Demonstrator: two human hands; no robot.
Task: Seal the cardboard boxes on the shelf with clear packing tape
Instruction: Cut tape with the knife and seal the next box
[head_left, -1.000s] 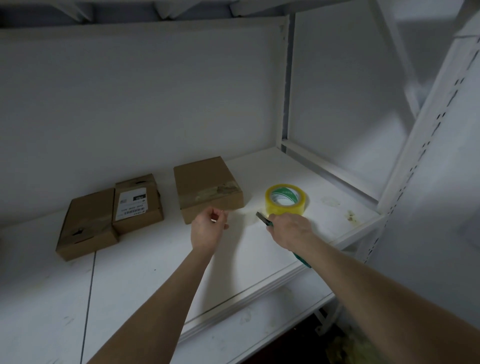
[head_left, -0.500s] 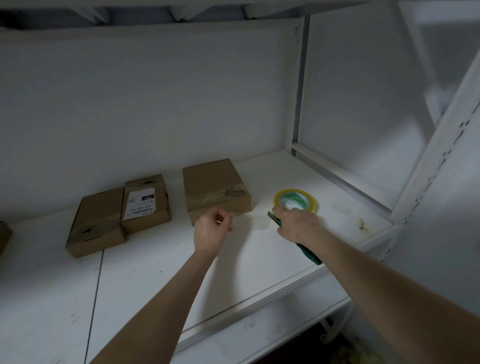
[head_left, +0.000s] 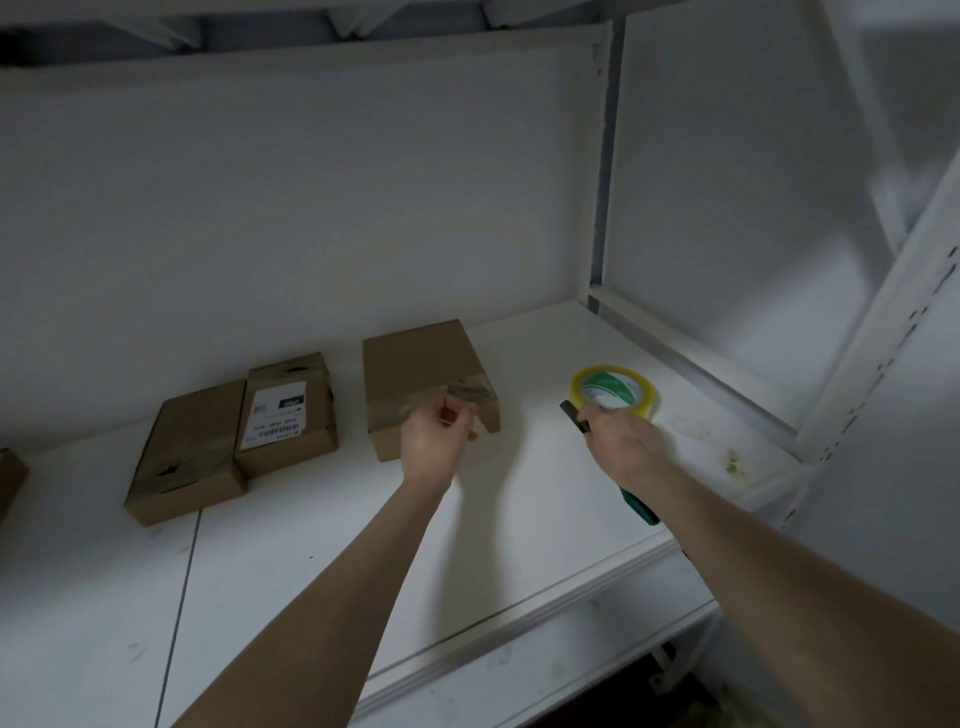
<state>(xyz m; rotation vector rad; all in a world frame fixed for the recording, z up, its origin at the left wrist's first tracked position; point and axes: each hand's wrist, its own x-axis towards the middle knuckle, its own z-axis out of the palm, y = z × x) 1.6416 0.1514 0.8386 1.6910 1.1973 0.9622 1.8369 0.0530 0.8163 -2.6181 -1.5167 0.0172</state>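
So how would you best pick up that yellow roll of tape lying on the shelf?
Take the tape roll by its rim from straight above: it lies flat on the shelf, open core up, so fingers can hook into the hole with the thumb on the outer wall. Its right side is free; the right hand, gripping a green-handled cutter, crowds the near left edge.
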